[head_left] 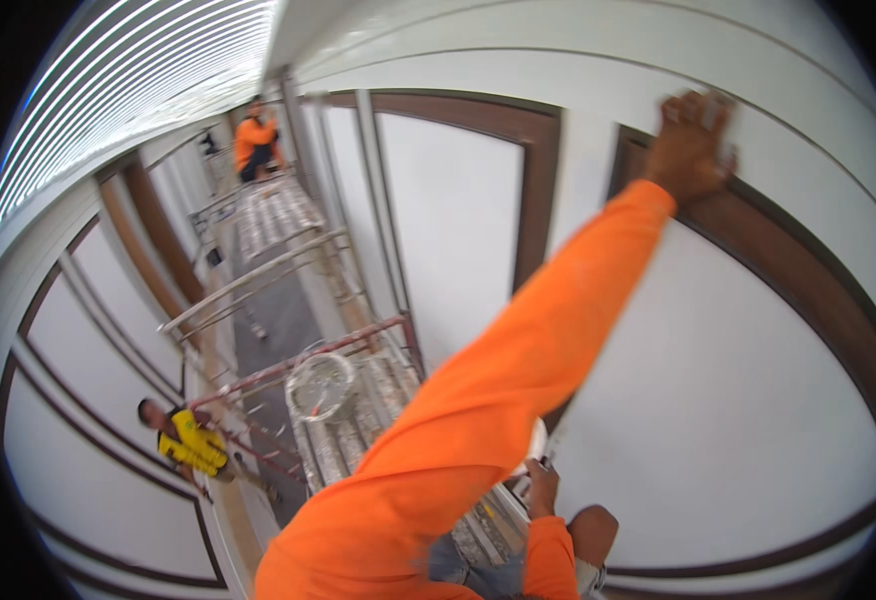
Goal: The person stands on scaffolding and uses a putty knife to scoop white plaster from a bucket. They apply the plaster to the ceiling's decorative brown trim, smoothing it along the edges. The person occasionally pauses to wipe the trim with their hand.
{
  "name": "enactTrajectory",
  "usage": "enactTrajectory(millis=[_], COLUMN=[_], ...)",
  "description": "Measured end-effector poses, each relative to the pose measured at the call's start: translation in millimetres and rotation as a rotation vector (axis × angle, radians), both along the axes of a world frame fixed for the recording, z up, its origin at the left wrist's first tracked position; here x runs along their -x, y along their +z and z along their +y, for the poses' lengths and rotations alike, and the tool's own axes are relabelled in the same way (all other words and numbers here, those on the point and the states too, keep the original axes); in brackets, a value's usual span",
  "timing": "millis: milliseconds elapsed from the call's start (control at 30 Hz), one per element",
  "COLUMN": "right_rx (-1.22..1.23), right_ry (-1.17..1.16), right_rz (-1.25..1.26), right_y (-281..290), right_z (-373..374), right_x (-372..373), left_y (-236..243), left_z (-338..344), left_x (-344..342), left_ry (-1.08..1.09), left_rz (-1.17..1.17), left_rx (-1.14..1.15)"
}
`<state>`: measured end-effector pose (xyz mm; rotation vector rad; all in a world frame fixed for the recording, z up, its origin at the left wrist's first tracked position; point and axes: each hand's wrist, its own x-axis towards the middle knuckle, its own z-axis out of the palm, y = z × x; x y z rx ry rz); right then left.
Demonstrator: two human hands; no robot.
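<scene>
My left hand [695, 148] is raised at the upper right, in an orange sleeve. It lies against the white wall [598, 120] and the top of a dark brown frame [758, 238], fingers apart, holding nothing. Lower down, beside my bare knee [594, 530], my right hand [542, 490] is closed around a white, curved-edged thing [537, 442]. My left arm covers most of that thing, so its kind cannot be made out.
Paint-spattered scaffold planks [333, 450] lie below me, with a white bucket [321, 388] on them. Rusty rails [298, 365] cross the scaffold. A person in a yellow vest [196, 443] stands below left; another person in orange [255, 142] is on farther planks.
</scene>
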<state>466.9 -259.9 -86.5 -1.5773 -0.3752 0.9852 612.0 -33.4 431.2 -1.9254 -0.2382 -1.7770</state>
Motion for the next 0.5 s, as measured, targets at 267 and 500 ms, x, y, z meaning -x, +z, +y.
enactTrajectory(millis=[267,500], right_rx=[0.008,0.025], right_ry=[0.028,0.113], right_rz=[0.116,0.303], right_y=[-27.6,-2.2], right_z=[2.7,-19.9], right_x=[-5.7,-25.0], left_y=[13.6,16.6], left_z=[-7.1,2.3], left_x=[24.3,11.5], left_ry=[-0.120,-0.129], left_rz=[-0.032,-0.099], left_rx=[-0.014,-0.022])
